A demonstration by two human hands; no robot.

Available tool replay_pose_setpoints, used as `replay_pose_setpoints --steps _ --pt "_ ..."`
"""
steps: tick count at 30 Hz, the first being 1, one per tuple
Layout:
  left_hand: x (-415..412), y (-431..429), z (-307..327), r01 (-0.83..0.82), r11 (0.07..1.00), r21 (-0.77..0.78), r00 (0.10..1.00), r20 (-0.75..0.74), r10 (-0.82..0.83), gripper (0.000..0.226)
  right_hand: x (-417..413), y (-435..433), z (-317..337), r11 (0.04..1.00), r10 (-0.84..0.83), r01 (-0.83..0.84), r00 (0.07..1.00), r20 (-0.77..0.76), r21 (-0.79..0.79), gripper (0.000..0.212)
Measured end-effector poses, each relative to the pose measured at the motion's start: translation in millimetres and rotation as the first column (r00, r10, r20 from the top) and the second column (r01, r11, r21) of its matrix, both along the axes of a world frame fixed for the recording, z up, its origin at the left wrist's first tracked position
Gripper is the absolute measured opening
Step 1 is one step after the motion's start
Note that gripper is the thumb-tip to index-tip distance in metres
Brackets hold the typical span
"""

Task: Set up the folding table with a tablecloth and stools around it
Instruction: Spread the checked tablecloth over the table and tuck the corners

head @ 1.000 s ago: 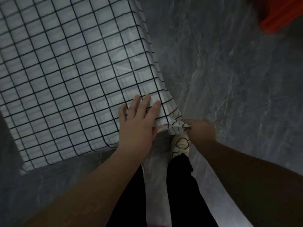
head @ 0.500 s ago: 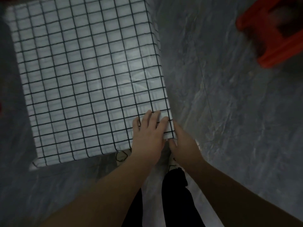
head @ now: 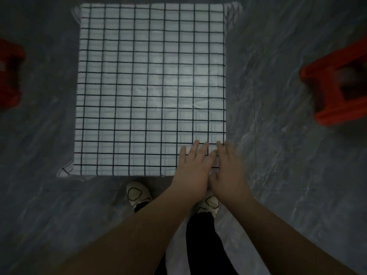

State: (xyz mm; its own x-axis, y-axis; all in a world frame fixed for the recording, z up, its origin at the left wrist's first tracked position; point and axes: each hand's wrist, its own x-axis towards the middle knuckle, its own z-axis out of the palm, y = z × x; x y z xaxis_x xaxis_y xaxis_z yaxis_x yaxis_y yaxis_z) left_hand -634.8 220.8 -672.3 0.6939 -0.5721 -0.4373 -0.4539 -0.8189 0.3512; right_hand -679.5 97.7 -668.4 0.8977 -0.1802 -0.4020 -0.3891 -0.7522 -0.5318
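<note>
Left fingers (head: 195, 148) straight, slightly spread, lying flat on the cloth. Right fingers (head: 220, 148) straight too, closer together, tips blurred. Nothing is pinched or gripped.

Left hand (head: 191, 168) and right hand (head: 228, 171) are palm down, side by side, inner edges touching or nearly so. Both rest on the near-right corner of the tablecloth (head: 151, 86). Both forearms reach forward from the bottom of the view, converging toward that corner.

Tablecloth is white with a black grid, spread flat over the whole worktop, which is hidden under it. Loose cloth corners hang at near-left (head: 64, 171) and far-right (head: 233, 14).

Red stool (head: 335, 96) on the floor (head: 278, 175) to the right of the table, apart from it. Second red stool (head: 10, 76) at the left edge, partly cut off.

Pale shoes (head: 138, 192) just beside the near table edge.
</note>
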Motion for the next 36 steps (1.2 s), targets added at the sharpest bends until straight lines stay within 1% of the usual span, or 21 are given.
replay_pose_setpoints --steps 3,5,9,12,15,17,20,21,24,26,27,28,30,31,32,34,36 --pt "6.0 42.7 9.7 -0.134 0.991 -0.012 0.991 -0.017 0.134 0.074 17.1 32.4 16.1 0.985 0.154 -0.154 0.988 -0.004 -0.077 0.078" --pt "10.1 79.8 12.8 -0.229 0.973 -0.012 0.973 0.006 0.229 0.076 30.3 59.8 20.2 0.966 0.231 -0.229 0.973 0.006 -0.118 0.076" --pt "14.2 163.5 16.6 -0.388 0.921 0.023 0.922 0.023 0.388 0.079 57.5 127.7 23.0 0.907 0.402 -0.39 0.914 0.05 -0.155 0.069" --pt "9.4 228.1 11.5 -0.532 0.846 -0.025 0.845 0.055 0.533 0.078 74.1 184.6 17.8 0.857 0.504 -0.492 0.862 0.051 -0.154 0.068" --pt "1.7 283.3 3.5 -0.676 0.735 -0.049 0.733 0.059 0.678 0.075 85.3 239.9 8.5 0.801 0.594 -0.581 0.802 0.065 -0.148 0.067" --pt "-3.3 314.0 -2.4 -0.734 0.675 -0.074 0.673 0.056 0.737 0.075 91.2 272.0 1.2 0.762 0.643 -0.629 0.764 0.058 -0.158 0.066" --pt "-11.7 350.3 -18.3 -0.784 0.609 -0.121 0.612 0.015 0.791 0.072 97.5 306.9 -10.0 0.704 0.702 -0.684 0.711 0.04 -0.191 0.064" --pt "-13.9 358.9 -25.4 -0.786 0.605 -0.13 0.61 0.004 0.792 0.071 98.5 314.8 -12.9 0.684 0.719 -0.701 0.695 0.024 -0.205 0.064" --pt "-12.5 370.5 -47.2 -0.732 0.666 -0.142 0.678 -0.061 0.732 0.067 100.4 324.6 -20.3 0.648 0.738 -0.721 0.674 -0.033 -0.245 0.065" --pt "-7.2 369.1 -59.1 -0.721 0.68 -0.136 0.693 -0.148 0.706 0.066 101.7 324.6 -24.1 0.636 0.739 -0.727 0.67 -0.068 -0.259 0.064" --pt "-3.9 367.0 -62.6 -0.743 0.655 -0.137 0.668 -0.207 0.714 0.063 102.2 323.8 -26.2 0.627 0.742 -0.734 0.665 -0.087 -0.263 0.065" --pt "-0.5 364.6 -64.4 -0.783 0.607 -0.137 0.618 -0.282 0.734 0.059 102.8 322.9 -27.8 0.618 0.745 -0.74 0.659 -0.102 -0.264 0.065" --pt "5.4 361.1 -63.9 -0.866 0.482 -0.134 0.487 -0.447 0.751 0.044 103.5 321.1 -29.5 0.613 0.746 -0.745 0.656 -0.118 -0.265 0.066" --pt "8.0 361.2 -64.8 -0.886 0.441 -0.14 0.449 -0.489 0.748 0.036 104.2 321.2 -29.9 0.613 0.744 -0.745 0.656 -0.123 -0.264 0.066" --pt "10.5 362.4 -65.3 -0.894 0.422 -0.15 0.437 -0.498 0.749 0.03 104.6 321.7 -30.1 0.613 0.744 -0.746 0.656 -0.128 -0.262 0.066" --pt "15.3 366.6 -69.1 -0.882 0.456 -0.119 0.455 -0.462 0.761 0.025 104.5 322.8 -31.3 0.615 0.741 -0.743 0.659 -0.129 -0.265 0.067" --pt "19.8 370.2 -71.8 -0.845 0.531 -0.058 0.502 -0.426 0.753 0.021 103.6 323.3 -31.1 0.626 0.733 -0.734 0.669 -0.122 -0.263 0.068"
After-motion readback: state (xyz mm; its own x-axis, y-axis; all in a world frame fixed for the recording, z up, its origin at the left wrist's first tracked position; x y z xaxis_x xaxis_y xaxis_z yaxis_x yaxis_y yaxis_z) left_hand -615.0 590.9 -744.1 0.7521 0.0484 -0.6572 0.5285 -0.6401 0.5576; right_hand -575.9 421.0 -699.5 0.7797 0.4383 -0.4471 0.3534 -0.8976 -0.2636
